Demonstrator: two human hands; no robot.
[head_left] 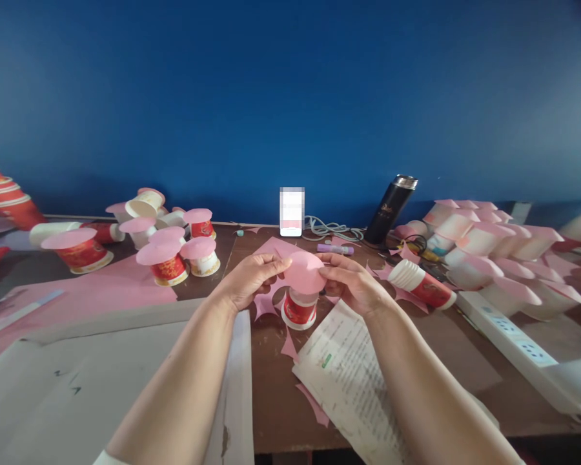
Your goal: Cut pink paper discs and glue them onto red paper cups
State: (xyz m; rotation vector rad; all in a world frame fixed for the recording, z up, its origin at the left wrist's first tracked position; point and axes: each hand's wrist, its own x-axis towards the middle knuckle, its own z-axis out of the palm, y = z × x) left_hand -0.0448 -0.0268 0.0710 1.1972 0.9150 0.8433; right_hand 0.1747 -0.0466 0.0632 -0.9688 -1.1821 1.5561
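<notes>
A round pink paper disc (306,274) is pinched between my two hands at its left and right edges. Just under it an upside-down red and white paper cup (300,311) stands on the table; whether the disc rests on the cup's base I cannot tell. My left hand (252,278) grips the disc's left edge between thumb and finger. On the opposite edge my right hand (352,279) does the same. Pink paper scraps (267,306) lie around the cup, and a printed sheet (339,355) is beneath my right forearm.
Disc-topped cups (163,261) stand at the left, near a large grey board (126,387). On the right are many pink-topped cups (508,284), a stack of cups (422,284), a power strip (508,342) and a black flask (392,210). A phone (291,213) leans at the back.
</notes>
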